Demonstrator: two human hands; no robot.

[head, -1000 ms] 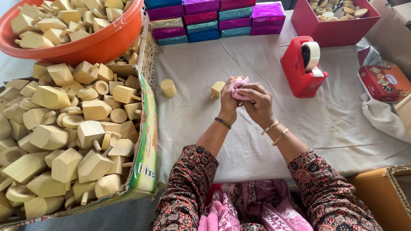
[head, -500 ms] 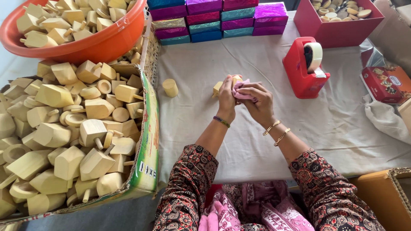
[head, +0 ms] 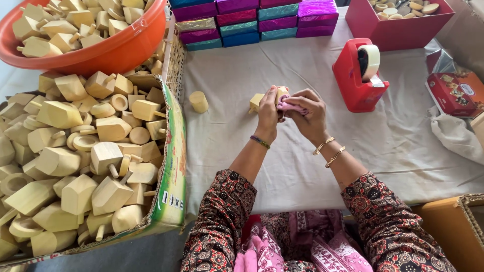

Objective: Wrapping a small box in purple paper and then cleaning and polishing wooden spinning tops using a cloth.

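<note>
Fingers of the left hand (head: 267,112) and right hand (head: 308,112) met above the cloth-covered surface (head: 302,171), clenched together around a small wooden piece (head: 280,92) and a pink cloth (head: 288,107), near a red tape dispenser (head: 359,78).

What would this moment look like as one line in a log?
left hand: holds wooden piece | right hand: rubs it with pink cloth | nearby: wooden ring, red tape dispenser

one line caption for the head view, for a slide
Left hand holds a wooden piece while right hand presses a pink cloth to it, beside a box of wooden tops.
</note>
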